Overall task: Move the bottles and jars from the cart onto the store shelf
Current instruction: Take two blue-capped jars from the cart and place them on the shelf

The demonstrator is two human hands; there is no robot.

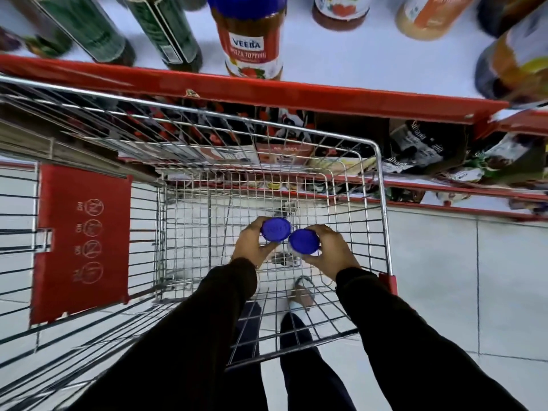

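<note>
A: Where, the two blue-capped jars?

B: Sitting inside the wire cart (382, 203), above its mesh floor, near frame centre. Left jar (276, 229) at about 10 o'clock of the right jar (304, 242). Caps touching or nearly so; hard to separate. Only the blue lids showing, bodies mostly hidden under them.

A: Hands?

B: Left hand (251, 244) wrapping the left jar from 9 o'clock, fingers curled round below the cap. Right hand (332, 250) gripping the right jar from 3 o'clock, same curled grasp. Both arms in dark sleeves, reaching in from 6 o'clock.

A: Resting on the mesh or lifted?

B: Cannot tell. Undersides hidden.

A: Surroundings?

B: Red child-seat flap (83, 241) hanging at 9 o'clock of the hands, printed with round warning icons. Red-edged store shelf (296, 93) running across at 12 o'clock, white deck. Standing on it: Veeba pizza topping jar (252, 43), blue cap, straight up at 12 o'clock; two dark green bottles (124, 28) at 11 o'clock; more jars and bottles, blurred, at 1 o'clock. Lower shelves showing through the cart wire, packed with cartons and pouches, labels too blurred for reading. Pale tiled floor (444, 277) at 3 o'clock. Dark trouser legs and one foot showing through the mesh at 6 o'clock.
</note>
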